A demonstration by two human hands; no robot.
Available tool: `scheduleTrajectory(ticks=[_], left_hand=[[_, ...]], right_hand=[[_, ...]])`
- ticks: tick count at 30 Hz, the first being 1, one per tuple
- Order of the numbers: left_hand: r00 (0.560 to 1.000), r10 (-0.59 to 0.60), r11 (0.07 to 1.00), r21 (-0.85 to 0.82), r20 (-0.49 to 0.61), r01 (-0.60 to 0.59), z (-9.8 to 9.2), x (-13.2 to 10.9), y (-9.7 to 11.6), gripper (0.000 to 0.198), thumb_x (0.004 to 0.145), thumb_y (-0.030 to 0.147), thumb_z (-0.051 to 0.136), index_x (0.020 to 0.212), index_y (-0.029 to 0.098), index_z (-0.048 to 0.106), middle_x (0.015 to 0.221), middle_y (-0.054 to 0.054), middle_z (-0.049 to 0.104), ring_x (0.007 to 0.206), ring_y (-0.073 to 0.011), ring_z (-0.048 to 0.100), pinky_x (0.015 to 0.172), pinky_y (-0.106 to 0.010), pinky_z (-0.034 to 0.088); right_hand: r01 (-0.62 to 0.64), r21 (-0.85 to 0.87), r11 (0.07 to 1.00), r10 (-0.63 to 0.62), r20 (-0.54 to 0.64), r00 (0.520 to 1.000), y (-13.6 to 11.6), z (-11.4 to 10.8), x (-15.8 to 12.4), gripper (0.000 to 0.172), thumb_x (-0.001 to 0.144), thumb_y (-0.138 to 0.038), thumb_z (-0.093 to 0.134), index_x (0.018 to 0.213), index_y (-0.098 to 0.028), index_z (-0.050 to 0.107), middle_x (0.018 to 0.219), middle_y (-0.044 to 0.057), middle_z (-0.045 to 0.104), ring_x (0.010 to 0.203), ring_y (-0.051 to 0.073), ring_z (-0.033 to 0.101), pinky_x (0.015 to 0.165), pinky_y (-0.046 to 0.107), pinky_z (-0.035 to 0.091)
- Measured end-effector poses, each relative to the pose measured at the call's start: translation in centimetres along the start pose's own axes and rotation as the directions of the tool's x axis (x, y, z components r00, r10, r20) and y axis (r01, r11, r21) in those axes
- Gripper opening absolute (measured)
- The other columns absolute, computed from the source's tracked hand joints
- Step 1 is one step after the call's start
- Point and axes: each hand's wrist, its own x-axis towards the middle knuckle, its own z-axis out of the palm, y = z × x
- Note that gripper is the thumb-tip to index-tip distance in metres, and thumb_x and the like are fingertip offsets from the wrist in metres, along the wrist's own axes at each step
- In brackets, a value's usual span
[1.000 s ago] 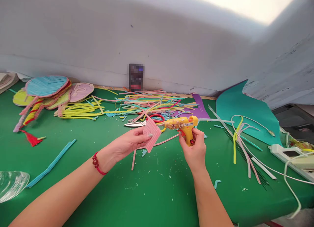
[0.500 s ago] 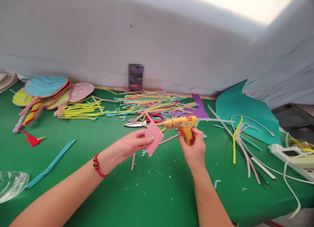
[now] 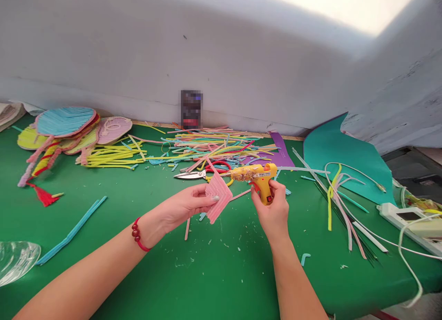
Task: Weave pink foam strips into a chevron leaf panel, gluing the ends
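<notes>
Between the thumb and fingers of my left hand [image 3: 191,202] is a pink panel of pipe cleaners [image 3: 221,199], set side by side in a V pattern. My right hand [image 3: 272,214] is wrapped round the handle of a yellow hot glue gun [image 3: 255,173], a finger at its red trigger. A pale glue stick [image 3: 300,169] sticks out of the gun's back. The nozzle points left, close to the panel's upper edge; whether they touch I cannot tell. Scissors [image 3: 191,175] with red and yellow handles lie behind the panel, partly hidden.
Many coloured pipe cleaners [image 3: 207,142] are heaped at the back of the green table [image 3: 138,292]. Finished fans [image 3: 65,121] are stacked at left, beyond blue pipe cleaners [image 3: 74,230] and a clear bowl [image 3: 17,262]. A power strip [image 3: 407,223] and white cable [image 3: 402,248] occupy the right.
My left hand has shifted the pink panel slightly right and down, tilting it a little. My right hand and the glue gun have stayed almost still.
</notes>
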Motion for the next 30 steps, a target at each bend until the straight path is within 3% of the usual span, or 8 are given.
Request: scheduleTrajectory(ticks=[16, 21, 26, 30], left_hand=[[0.997, -0.003, 0.999, 0.033, 0.072, 0.001, 0.7, -0.2, 0.0, 0.028, 0.075, 0.041, 0.072, 0.091, 0.018, 0.067, 0.083, -0.002, 0.059, 0.069, -0.012, 0.051, 0.064, -0.024, 0.042], [0.998, -0.025, 0.997, 0.076, 0.051, 0.021, 0.8, -0.3, 0.0, 0.031, 0.072, 0.043, 0.072, 0.088, 0.017, 0.065, 0.082, -0.002, 0.059, 0.067, -0.012, 0.049, 0.063, -0.024, 0.04], [0.997, -0.046, 0.982, 0.185, 0.064, 0.034, 0.9, -0.6, 0.5, 0.03, 0.072, 0.043, 0.07, 0.086, 0.017, 0.063, 0.081, -0.001, 0.059, 0.07, -0.0126, 0.049, 0.064, -0.024, 0.038], [0.999, -0.005, 0.962, 0.272, 0.041, -0.006, 0.6, -0.9, 1.3, 0.028, 0.073, 0.043, 0.069, 0.08, 0.016, 0.061, 0.077, 0.0, 0.058, 0.069, -0.0131, 0.049, 0.065, -0.024, 0.037]], right_hand=[[0.002, -0.013, 1.0, -0.002, -0.008, 1.0, 0.2, 0.0, 0.1, 0.037, 0.077, -0.043, 0.064, 0.104, -0.021, 0.05, 0.09, 0.005, 0.064, 0.07, 0.017, 0.06, 0.061, 0.029, 0.049], [-0.008, -0.012, 1.0, 0.008, 0.002, 1.0, -0.1, 0.1, 0.1, 0.039, 0.077, -0.044, 0.063, 0.105, -0.021, 0.05, 0.09, 0.004, 0.064, 0.069, 0.016, 0.06, 0.063, 0.029, 0.049], [-0.144, -0.079, 0.986, 0.146, 0.019, 0.989, 1.0, -0.1, 1.2, 0.048, 0.071, -0.051, 0.065, 0.107, -0.022, 0.051, 0.092, 0.004, 0.066, 0.068, 0.017, 0.059, 0.066, 0.03, 0.047], [-0.356, -0.246, 0.902, 0.363, -0.018, 0.932, 5.1, -1.4, 3.3, 0.058, 0.069, -0.058, 0.063, 0.113, -0.02, 0.053, 0.091, 0.006, 0.067, 0.075, 0.022, 0.061, 0.07, 0.034, 0.045]])
